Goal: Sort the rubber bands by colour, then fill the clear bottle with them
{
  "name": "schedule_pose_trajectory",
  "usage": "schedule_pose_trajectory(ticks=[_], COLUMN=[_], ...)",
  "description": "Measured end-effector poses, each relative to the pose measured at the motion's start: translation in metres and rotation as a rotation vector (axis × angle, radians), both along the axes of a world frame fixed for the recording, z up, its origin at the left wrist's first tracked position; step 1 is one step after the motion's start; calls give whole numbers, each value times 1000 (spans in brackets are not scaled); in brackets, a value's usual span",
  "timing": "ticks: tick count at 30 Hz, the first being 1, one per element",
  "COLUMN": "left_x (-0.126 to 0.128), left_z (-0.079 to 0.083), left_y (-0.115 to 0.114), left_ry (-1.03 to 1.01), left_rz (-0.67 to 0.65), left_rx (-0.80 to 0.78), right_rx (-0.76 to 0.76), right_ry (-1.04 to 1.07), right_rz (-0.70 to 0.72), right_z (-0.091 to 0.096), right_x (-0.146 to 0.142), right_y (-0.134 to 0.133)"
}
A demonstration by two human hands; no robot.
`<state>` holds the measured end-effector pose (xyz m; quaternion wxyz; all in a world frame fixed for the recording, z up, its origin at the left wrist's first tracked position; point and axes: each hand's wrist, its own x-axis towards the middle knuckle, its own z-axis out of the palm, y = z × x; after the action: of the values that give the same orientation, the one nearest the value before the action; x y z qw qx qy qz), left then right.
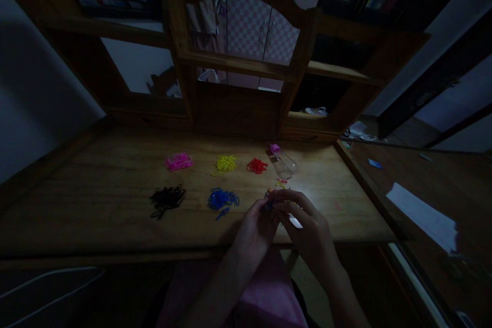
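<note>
My left hand (258,223) and my right hand (303,218) meet over the front of the wooden table. Between their fingertips is a small cluster of dark blue rubber bands (269,205), partly hidden by the fingers. Both hands are closed on it. To the left lie a blue pile of bands (222,199) and a black pile (167,199). Farther back are pink (179,161), yellow (224,164) and red (257,165) piles. A few mixed bands (282,183) lie just beyond my right hand.
A clear bulb-shaped bottle (285,165) with a pink cap lies behind my hands. The desk's wooden shelf unit (238,107) rises along the back. On the right, a brown surface (407,174) carries a long white paper (423,215) and a small blue card (374,163).
</note>
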<state>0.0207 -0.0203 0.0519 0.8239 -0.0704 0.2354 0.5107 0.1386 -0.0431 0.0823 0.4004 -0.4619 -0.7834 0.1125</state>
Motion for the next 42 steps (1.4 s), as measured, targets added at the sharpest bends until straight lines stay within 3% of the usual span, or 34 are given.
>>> schedule_pose_trajectory(ticks=[7,13,20,26,35,42], left_x=[2,-2,-7,-1,-1,-4], left_z=[-8,-6,7,4,5,7], left_y=[-1,-4,-4,-4,-11,-13], left_ry=[-52,-140,-139,-55,-125,-165], left_rz=[-32,-30,-22,-26,-44,-53], left_rx=[24,83,120,67,116,60], right_rx=[71,32,16,40,21,-12], right_ry=[-105,-172,-131,-191,-159,-81], right_rz=[-57,-12,-50,-51,-90,-108], right_z=[-7,-11,-7,-7,-7,-6], right_x=[-1,5,6,7,6,6], right_y=[0,3,3,3,0,-2])
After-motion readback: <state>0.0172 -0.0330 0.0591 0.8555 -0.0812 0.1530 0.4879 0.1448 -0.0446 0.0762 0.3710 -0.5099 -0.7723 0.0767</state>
